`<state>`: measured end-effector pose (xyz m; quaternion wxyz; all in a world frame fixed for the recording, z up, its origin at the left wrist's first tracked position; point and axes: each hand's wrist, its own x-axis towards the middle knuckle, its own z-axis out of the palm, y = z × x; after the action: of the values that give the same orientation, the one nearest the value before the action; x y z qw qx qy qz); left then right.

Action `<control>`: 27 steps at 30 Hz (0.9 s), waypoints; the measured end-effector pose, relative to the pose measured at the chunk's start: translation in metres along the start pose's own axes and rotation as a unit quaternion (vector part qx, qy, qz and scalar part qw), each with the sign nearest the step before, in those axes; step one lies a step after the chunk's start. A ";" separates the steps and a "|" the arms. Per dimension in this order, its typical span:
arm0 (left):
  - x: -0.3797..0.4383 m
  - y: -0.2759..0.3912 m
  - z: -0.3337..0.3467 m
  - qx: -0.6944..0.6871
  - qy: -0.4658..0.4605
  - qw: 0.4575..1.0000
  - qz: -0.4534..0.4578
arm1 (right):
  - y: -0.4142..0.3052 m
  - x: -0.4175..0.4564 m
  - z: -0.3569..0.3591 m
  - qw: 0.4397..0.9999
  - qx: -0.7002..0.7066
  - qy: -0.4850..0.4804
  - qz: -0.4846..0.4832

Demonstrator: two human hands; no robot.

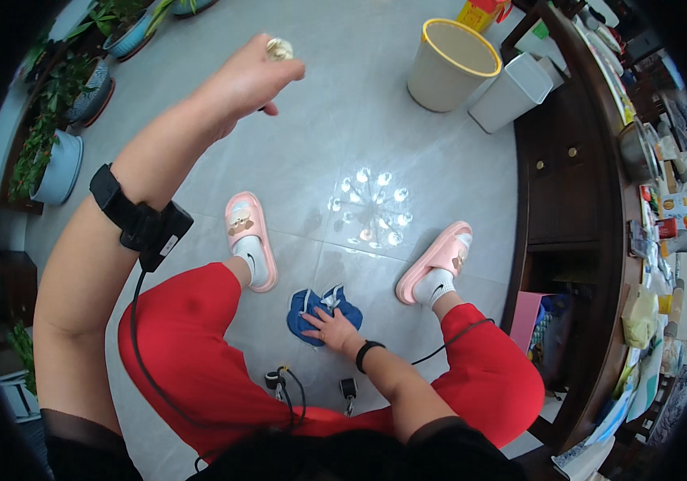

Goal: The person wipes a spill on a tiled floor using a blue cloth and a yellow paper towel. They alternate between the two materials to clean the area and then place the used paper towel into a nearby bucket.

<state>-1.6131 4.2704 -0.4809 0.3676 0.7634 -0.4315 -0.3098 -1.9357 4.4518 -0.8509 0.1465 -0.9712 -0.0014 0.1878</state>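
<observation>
My left hand (254, 73) is stretched far forward over the floor, its fingers closed around a crumpled whitish thing (280, 49). Only one end of that thing shows above the fist, too little to tell its kind. Between my feet lies a blue cloth item (303, 318) with pale edging, bunched on the tiles. My right hand (336, 332) rests on top of it from the near side, fingers spread, and hides part of the cloth. Whether the fingertips pinch any of the fabric is hard to see.
Grey floor tiles (319, 150) stretch ahead. A yellow-rimmed bin (439, 78) and a white plastic bin (506, 93) stand by a dark wood cabinet (560, 204). Potted plants (57, 168) line the left side. Pink slippers (436, 258) are on my feet; chair casters (348, 386) sit behind the cloth.
</observation>
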 end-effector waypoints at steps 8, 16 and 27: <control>0.068 -0.055 0.049 -0.022 -0.079 0.989 -0.127 | 0.168 0.086 -0.084 0.965 0.049 0.102 0.237; 0.121 -0.102 0.091 -0.055 -0.093 0.987 -0.119 | 0.257 0.095 -0.190 0.868 0.163 0.355 0.308; 0.195 -0.178 0.169 0.100 -0.134 0.980 -0.109 | 0.192 0.085 -0.099 0.932 0.132 0.172 0.289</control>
<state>-1.5853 4.1110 -0.7495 0.1925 0.7903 -0.4197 -0.4027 -1.8303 4.2444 -0.8491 0.2108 -0.9189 0.3295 0.0509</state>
